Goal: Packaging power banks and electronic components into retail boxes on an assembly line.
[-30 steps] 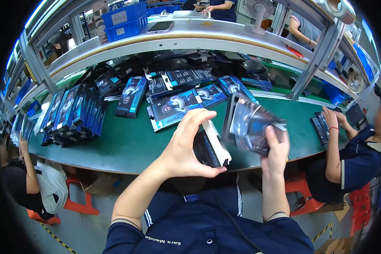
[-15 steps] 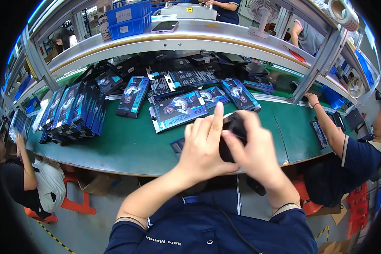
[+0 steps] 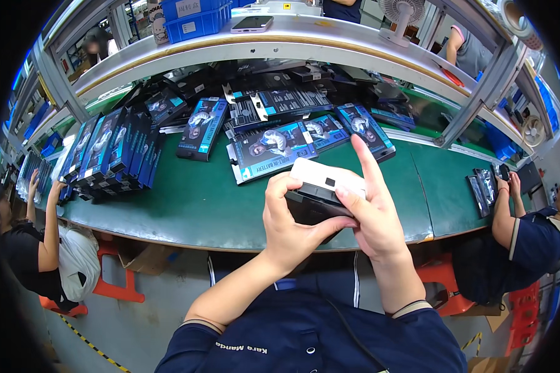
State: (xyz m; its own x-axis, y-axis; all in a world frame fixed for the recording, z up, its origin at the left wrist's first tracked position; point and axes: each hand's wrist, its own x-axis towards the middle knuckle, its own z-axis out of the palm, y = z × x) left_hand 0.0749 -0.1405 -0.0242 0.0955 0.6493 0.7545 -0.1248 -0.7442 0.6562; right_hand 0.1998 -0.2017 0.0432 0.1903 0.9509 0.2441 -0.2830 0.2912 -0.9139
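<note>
Over the near edge of the green table, both of my hands hold a small black box (image 3: 310,209) with a white flap at its far end. My left hand (image 3: 284,225) grips the box's left side, fingers curled around it and thumb along the near side. My right hand (image 3: 382,217) holds the right side, its thumb pressing by the white flap and its index finger pointing up and away. A dark slot shows in the flap; the box's contents are hidden. Just beyond my hands lies a flat blue-and-black printed box (image 3: 270,149).
Similar printed boxes stand in a stack (image 3: 109,149) on the left and lie in a heap (image 3: 280,102) under the shelf. A phone (image 3: 252,24) and blue bins (image 3: 196,22) sit on the shelf. Co-workers sit at left and right; a metal post (image 3: 466,112) rises at right.
The box has turned in my hands, and its white flap now shows. My right index finger has extended. The co-worker at right now has both hands together at a dark item.
</note>
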